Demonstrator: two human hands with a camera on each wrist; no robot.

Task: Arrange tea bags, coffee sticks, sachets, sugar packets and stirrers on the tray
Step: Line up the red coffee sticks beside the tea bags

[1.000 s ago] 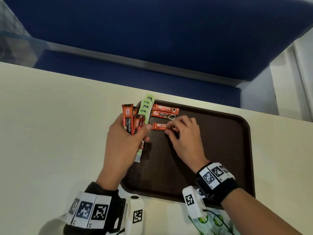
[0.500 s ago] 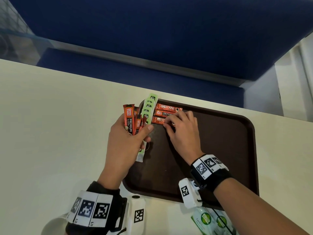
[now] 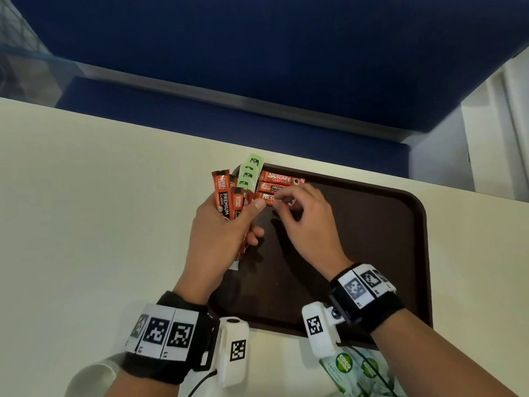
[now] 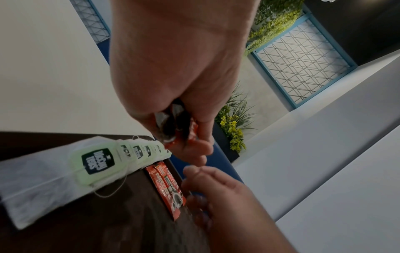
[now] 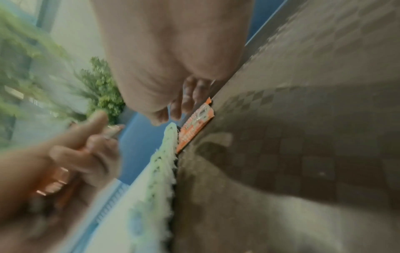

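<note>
Coffee sticks lie crosswise in the far-left corner of the tray, my right hand pinching the nearest one, my left hand beside it gripping upright spare sticks.

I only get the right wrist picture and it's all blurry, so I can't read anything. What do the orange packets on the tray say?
Observer: The head view shows three sticks in a row. The top one reads Nescafe Classic.
Operator: What's the other hand got?
Observer: The left grip holds a bunch of more. One reads Premium Classic.
Operator: And the fuzzy green things?
Observer: Tea bags. The left wrist view shows their tags printed McCoy Teas.
</note>
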